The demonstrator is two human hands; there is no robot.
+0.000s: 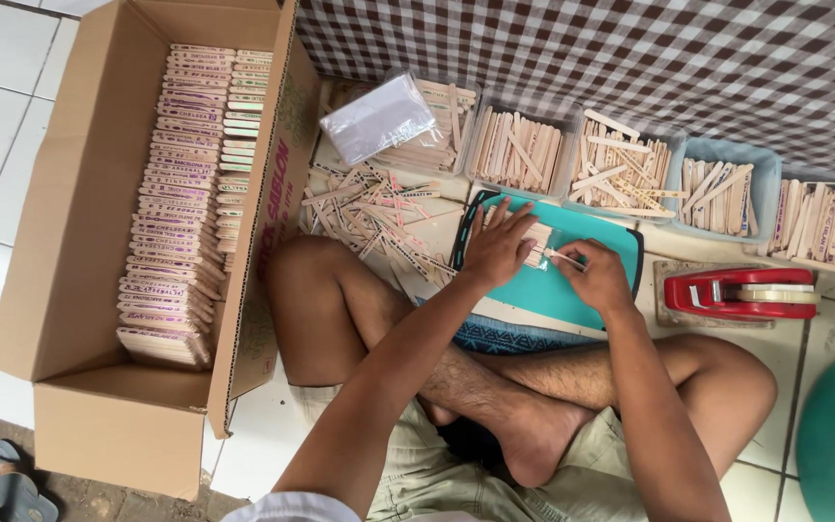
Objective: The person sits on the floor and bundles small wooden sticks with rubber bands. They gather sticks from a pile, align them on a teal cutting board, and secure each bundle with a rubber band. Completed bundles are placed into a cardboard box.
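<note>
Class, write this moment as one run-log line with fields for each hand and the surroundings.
left hand: flat on stick bundle | right hand: pinching a stick | surface: teal board | nearby: red tape dispenser, cardboard box

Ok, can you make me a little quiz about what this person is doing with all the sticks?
1. True or false: the left hand presses flat on a small bundle of sticks on the teal board.
2. What lies beside the board on the person's right side? A) a red tape dispenser B) a kettle C) a broom
3. Fill in: the big cardboard box on the person's left side holds rows of packed ____.

Key
1. True. The right hand pinches the bundle's end with its fingers.
2. A
3. sticks
</note>
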